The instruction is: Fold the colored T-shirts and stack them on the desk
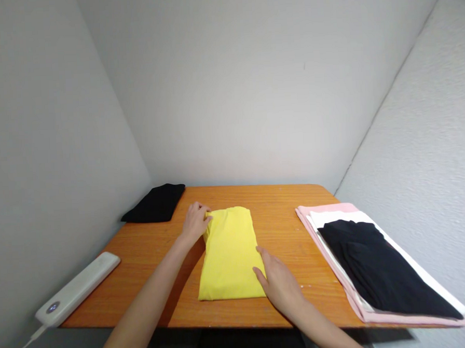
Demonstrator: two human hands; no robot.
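Pale walls [227,81] meet behind one orange-brown wooden bench [277,205]. At its right side we see one stack of folded cloths, three that we can count: one pink cloth [323,208] lowest, one white cloth [338,218] on it, one black cloth [381,270] on top. One folded yellow cloth [231,257] lies in the middle of the bench, its long axis running away from us, between our two hands. A second black cloth [156,204], folded, sits at the far left corner. Near the left edge is one long white device [82,285] with a cable. Our right hand [281,283] is open, thumb apart from fingers, touching the yellow cloth's right edge near us; the cloth lies to its left. Our left hand [196,220], fingers curled, touches the far left corner, with the cloth to its right; we cannot tell whether it grips.
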